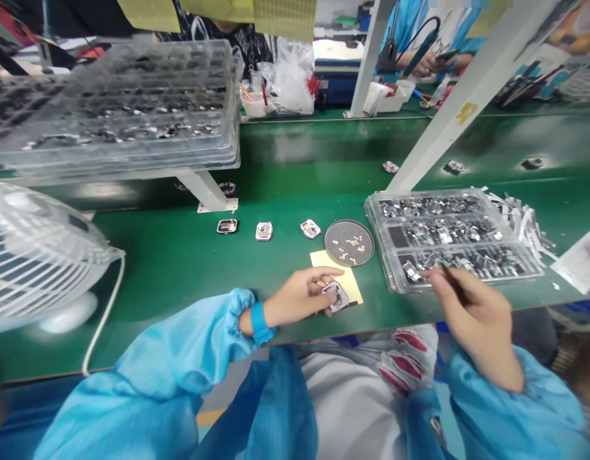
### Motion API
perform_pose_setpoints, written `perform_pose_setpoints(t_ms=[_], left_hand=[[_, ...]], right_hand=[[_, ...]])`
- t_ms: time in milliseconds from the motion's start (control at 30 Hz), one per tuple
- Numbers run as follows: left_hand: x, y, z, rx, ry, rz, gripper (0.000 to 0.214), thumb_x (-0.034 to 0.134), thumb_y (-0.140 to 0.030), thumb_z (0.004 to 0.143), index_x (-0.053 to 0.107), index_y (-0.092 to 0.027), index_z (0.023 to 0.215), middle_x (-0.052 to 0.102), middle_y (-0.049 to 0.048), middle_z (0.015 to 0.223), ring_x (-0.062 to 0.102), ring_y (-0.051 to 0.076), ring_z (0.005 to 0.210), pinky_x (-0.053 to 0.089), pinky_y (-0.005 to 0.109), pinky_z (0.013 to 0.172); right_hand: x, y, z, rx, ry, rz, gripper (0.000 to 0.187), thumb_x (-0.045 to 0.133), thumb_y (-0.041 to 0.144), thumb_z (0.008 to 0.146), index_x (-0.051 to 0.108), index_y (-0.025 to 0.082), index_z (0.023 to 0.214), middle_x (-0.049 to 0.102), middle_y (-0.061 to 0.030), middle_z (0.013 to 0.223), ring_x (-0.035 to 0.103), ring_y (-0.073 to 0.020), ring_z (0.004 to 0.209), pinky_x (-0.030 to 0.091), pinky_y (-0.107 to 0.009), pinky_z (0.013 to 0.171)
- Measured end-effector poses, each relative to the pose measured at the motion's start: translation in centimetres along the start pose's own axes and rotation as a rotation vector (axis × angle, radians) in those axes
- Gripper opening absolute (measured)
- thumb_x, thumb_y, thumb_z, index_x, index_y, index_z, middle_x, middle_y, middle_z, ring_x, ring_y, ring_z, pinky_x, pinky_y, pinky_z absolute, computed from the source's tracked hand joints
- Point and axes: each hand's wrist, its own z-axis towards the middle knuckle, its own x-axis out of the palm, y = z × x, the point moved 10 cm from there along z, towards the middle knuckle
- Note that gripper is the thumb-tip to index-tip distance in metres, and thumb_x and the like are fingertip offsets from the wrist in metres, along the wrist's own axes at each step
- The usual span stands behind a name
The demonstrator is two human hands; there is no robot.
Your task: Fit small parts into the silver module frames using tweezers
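My left hand [307, 294] grips a small watch case [335, 296] between thumb and fingers, its open inner side facing up. Beneath it lies a yellow paper sheet [352, 287] on the green bench. My right hand [472, 313] is closed on dark tweezers [454, 284], partly hidden by the fingers and blurred. Their tip is over the front row of a clear compartment tray [395, 281], which is filled with small metallic parts. Beside the tray sits a round, dark perforated dish [334, 250] with tiny tan pieces on it.
More watch cases [264, 230] lie along the bench. A white fan [46, 255] stands at the left, near stacked clear trays [132, 150] on a raised shelf. White strips [527, 223] are heaped at the right. A slanted post [438, 128] rises behind the tray; other people sit across.
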Motion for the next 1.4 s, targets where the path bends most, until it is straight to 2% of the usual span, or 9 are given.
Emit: perform_pose_setpoints(t_ms=[133, 267, 433, 633, 733, 833, 1033, 1200, 1400], left_hand=[[-0.5, 0.2, 0.1, -0.008, -0.04, 0.024, 0.05, 0.074, -0.02, 0.08, 0.062, -0.011, 0.127, 0.07, 0.0059, 0.085, 0.068, 0.011, 0.063, 0.048, 0.016, 0.049], [-0.7, 0.5, 0.2, -0.043, -0.065, 0.042, 0.033, 0.073, -0.029, 0.083, 0.067, -0.01, 0.109, 0.072, 0.0074, 0.082, 0.067, 0.01, 0.058, 0.044, 0.014, 0.043], [-0.9, 0.4, 0.2, -0.051, -0.069, 0.025, 0.035, 0.075, -0.034, 0.082, 0.067, -0.01, 0.106, 0.072, 0.0075, 0.079, 0.068, 0.012, 0.056, 0.039, 0.013, 0.037], [-0.2, -0.1, -0.1, -0.019, -0.034, -0.017, 0.04, 0.081, -0.038, 0.075, 0.07, -0.007, 0.097, 0.072, 0.0112, 0.082, 0.067, 0.013, 0.059, 0.054, 0.02, 0.049], [1.3, -0.5, -0.4, 0.011, 0.074, -0.002, 0.041, 0.082, -0.04, 0.074, 0.07, -0.008, 0.096, 0.071, 0.0098, 0.081, 0.066, 0.014, 0.065, 0.055, 0.022, 0.051], [1.8, -0.3, -0.7, 0.004, 0.112, 0.008, 0.041, 0.076, -0.046, 0.079, 0.069, -0.009, 0.093, 0.068, 0.0071, 0.078, 0.062, 0.011, 0.059, 0.053, 0.02, 0.049], [0.6, 0.1, -0.4, -0.018, 0.047, 0.012, 0.045, 0.07, -0.055, 0.084, 0.067, -0.009, 0.085, 0.066, 0.0052, 0.069, 0.057, 0.009, 0.051, 0.047, 0.017, 0.043], [-0.3, -0.5, -0.2, 0.013, -0.033, -0.069, 0.047, 0.071, -0.055, 0.082, 0.068, -0.008, 0.085, 0.069, 0.0077, 0.073, 0.06, 0.011, 0.052, 0.048, 0.02, 0.044], [-1.2, -1.4, -0.4, 0.074, -0.106, -0.031, 0.046, 0.053, -0.048, 0.096, 0.071, -0.008, 0.111, 0.071, 0.0098, 0.08, 0.064, 0.012, 0.059, 0.037, 0.018, 0.046]], right_hand=[[1.5, -3.0, 3.2, 0.096, 0.229, -0.475, 0.048, 0.07, 0.061, 0.078, 0.072, 0.028, 0.112, 0.069, -0.0026, 0.074, 0.063, -0.0225, 0.064, 0.044, -0.033, 0.059], [2.9, -3.5, 4.9, 0.034, 0.343, -0.539, 0.039, 0.07, 0.057, 0.078, 0.071, 0.025, 0.1, 0.071, -0.0041, 0.085, 0.065, -0.0238, 0.07, 0.043, -0.032, 0.059], [2.5, -2.6, 4.9, -0.105, 0.301, -0.556, 0.031, 0.073, 0.049, 0.078, 0.063, 0.024, 0.092, 0.071, -0.0052, 0.094, 0.064, -0.0244, 0.074, 0.043, -0.033, 0.061], [1.7, 1.2, 3.1, -0.035, 0.103, -0.192, 0.036, 0.077, 0.052, 0.078, 0.07, 0.026, 0.103, 0.074, -0.0026, 0.095, 0.068, -0.0232, 0.082, 0.051, -0.034, 0.072], [6.8, 5.2, 1.3, -0.125, 0.304, 0.06, 0.021, 0.072, 0.044, 0.086, 0.075, 0.023, 0.087, 0.073, -0.0037, 0.091, 0.067, -0.0195, 0.08, 0.053, -0.032, 0.073], [11.8, 7.6, -0.2, -0.181, 0.498, 0.264, 0.019, 0.063, 0.035, 0.094, 0.076, 0.022, 0.094, 0.072, -0.0057, 0.096, 0.067, -0.0185, 0.086, 0.054, -0.031, 0.076], [14.0, 4.9, 0.1, 0.09, 0.437, 0.433, 0.04, 0.068, 0.045, 0.088, 0.07, 0.018, 0.118, 0.074, -0.008, 0.102, 0.069, -0.0201, 0.087, 0.056, -0.032, 0.076], [13.4, 3.6, -0.4, 0.126, 0.432, 0.371, 0.032, 0.069, 0.047, 0.086, 0.071, 0.015, 0.086, 0.068, -0.0053, 0.08, 0.061, -0.0165, 0.073, 0.048, -0.026, 0.065], [12.2, 2.4, -2.0, 0.215, 0.433, 0.368, 0.036, 0.067, 0.049, 0.087, 0.066, 0.015, 0.076, 0.061, -0.0025, 0.067, 0.053, -0.0129, 0.061, 0.041, -0.024, 0.056]])
